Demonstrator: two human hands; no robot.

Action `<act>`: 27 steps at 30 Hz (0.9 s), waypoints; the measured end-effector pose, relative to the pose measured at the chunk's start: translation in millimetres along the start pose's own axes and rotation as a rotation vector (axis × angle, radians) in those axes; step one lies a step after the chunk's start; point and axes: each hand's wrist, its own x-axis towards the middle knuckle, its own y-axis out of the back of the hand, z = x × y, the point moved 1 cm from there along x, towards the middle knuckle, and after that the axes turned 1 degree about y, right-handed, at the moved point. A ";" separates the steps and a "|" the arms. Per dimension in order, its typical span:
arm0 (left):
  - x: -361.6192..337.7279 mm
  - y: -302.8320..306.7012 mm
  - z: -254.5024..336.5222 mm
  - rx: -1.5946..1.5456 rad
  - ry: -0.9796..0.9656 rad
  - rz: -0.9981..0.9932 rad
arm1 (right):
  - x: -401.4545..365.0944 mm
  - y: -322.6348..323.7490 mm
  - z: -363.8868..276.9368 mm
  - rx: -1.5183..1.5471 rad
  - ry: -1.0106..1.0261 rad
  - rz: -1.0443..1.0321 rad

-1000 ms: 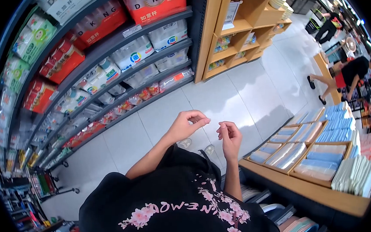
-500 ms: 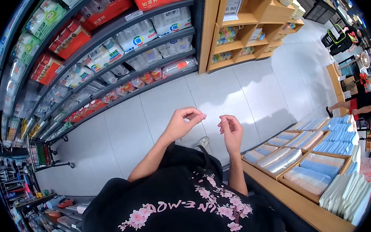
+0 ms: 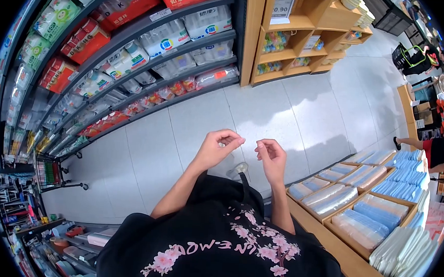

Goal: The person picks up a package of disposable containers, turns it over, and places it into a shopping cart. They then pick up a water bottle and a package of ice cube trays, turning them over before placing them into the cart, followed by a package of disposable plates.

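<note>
Pinch step over floor [image 3: 284, 112]: left hand [image 3: 216, 148] & right hand [image 3: 270, 159] each pinched shut (item too tiny to tell); next move needs steady grip.

Pale tiled floor [image 3: 284, 112] runs between the fixtures. At left, dark metal shelves [image 3: 199, 11] carry red packs [image 3: 85, 41] and white packs [image 3: 164, 38] in rows. A wooden shelf unit [image 3: 251, 38] stands beside them. At lower right, a wooden tabletop [image 3: 356, 271] bears wooden trays [image 3: 343, 241] filled with blue and clear packets [image 3: 361, 226].
</note>
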 end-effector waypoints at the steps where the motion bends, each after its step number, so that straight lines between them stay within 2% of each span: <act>1: 2.8 0.7 -1.8 0.013 0.011 -0.009 | 3.9 0.9 1.4 -0.004 -0.003 -0.006; 8: 39.8 5.0 -10.1 -0.004 0.017 0.022 | 45.0 4.4 -1.4 -0.006 -0.025 -0.038; 13: 83.8 5.2 -16.5 -0.088 0.016 0.037 | 86.5 10.9 -9.2 -0.110 0.032 -0.071; 19: 143.1 9.5 3.2 -0.131 -0.069 0.009 | 143.8 12.0 -38.5 -0.167 0.052 -0.103; 27: 211.4 29.4 20.5 -0.108 -0.060 -0.028 | 212.7 7.1 -61.7 -0.187 0.073 -0.108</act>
